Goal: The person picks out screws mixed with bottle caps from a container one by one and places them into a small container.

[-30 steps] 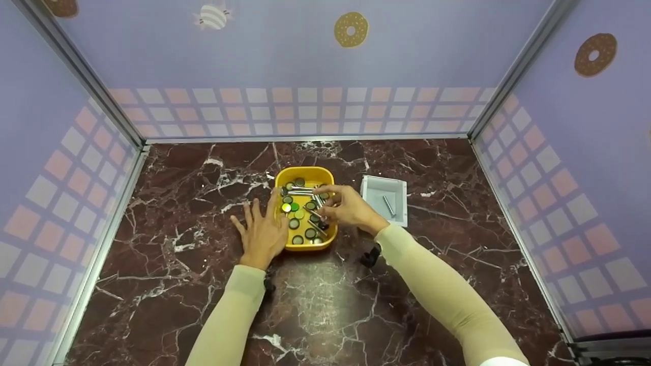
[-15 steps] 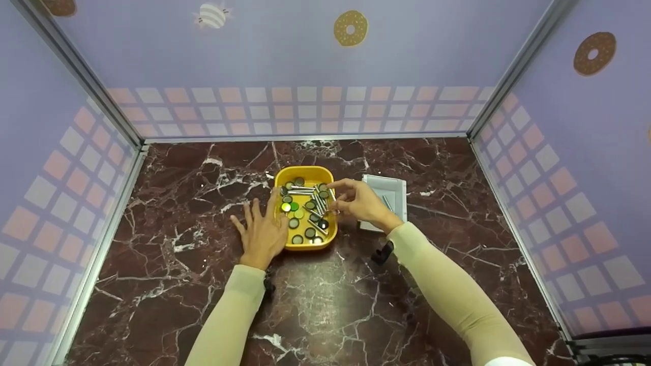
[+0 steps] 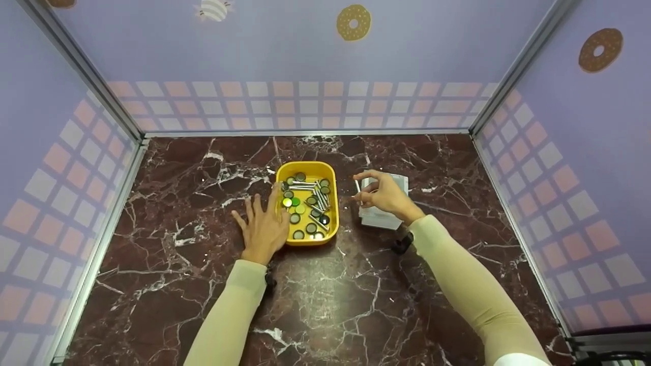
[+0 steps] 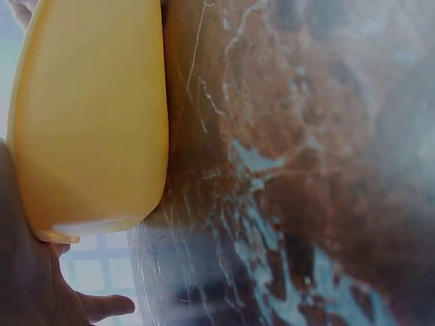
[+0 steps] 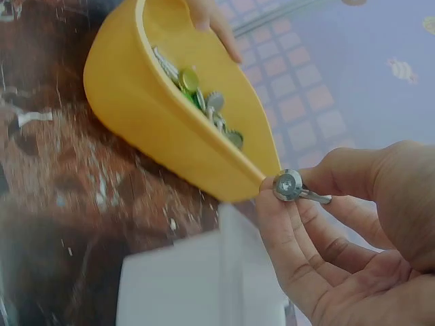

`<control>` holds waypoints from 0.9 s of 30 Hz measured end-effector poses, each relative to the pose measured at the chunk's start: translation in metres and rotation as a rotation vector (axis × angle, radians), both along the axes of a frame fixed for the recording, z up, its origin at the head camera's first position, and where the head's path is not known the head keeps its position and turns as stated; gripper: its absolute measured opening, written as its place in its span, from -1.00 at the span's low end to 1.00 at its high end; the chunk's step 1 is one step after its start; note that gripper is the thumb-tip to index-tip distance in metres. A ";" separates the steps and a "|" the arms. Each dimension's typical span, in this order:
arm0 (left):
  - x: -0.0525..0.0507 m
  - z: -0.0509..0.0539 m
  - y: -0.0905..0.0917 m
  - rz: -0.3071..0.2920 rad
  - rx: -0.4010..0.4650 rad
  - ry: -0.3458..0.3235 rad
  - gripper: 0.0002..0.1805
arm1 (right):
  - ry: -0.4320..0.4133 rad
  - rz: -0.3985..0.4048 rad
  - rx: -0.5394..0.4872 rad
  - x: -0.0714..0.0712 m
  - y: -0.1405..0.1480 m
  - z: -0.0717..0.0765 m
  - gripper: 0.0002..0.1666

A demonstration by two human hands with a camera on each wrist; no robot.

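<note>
A yellow plastic tub [image 3: 336, 208] holds loose bottle caps [image 3: 295, 218] and several metal bolts [image 3: 321, 197]. My left hand [image 3: 265, 229] rests against its left rim with the fingers spread and straight. Just right of the tub, my right hand [image 3: 389, 195] pinches one bolt [image 5: 288, 185] between thumb and fingertips. The round, recessed bolt head faces the right wrist camera. Below that hand stands a small white box [image 3: 381, 220]; the hand hides most of its inside. In the left wrist view, the tub's outer wall [image 4: 95, 122] fills the left side.
Dark red marble-patterned tabletop [image 3: 178, 213] surrounds both containers. Purple printed panels [image 3: 305, 51] enclose the back and both sides, joined by metal corner strips. A black cable-like item [image 3: 618, 356] lies at the lower right corner.
My right hand has come out of the tub with a bolt and moved right, over the white box. The left hand has stayed at the tub's left rim.
</note>
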State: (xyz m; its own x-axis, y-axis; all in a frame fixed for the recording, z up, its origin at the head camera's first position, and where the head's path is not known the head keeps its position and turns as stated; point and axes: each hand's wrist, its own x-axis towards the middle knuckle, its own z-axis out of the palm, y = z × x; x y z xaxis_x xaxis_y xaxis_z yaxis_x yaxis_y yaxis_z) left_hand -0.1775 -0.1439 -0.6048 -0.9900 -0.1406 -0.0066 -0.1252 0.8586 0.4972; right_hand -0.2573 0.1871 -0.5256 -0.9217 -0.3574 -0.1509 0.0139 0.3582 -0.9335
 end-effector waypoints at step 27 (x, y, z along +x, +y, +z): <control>-0.001 -0.001 0.001 -0.001 0.016 0.005 -0.18 | 0.110 0.036 0.524 -0.038 0.044 0.004 -0.46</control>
State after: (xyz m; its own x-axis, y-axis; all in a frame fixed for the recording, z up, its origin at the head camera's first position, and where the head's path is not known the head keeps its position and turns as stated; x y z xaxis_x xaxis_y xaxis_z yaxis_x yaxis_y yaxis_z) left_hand -0.1781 -0.1430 -0.6061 -0.9902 -0.1394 -0.0036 -0.1216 0.8508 0.5112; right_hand -0.2954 0.2315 -0.5213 -0.9307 -0.2919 -0.2203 -0.0952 0.7749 -0.6249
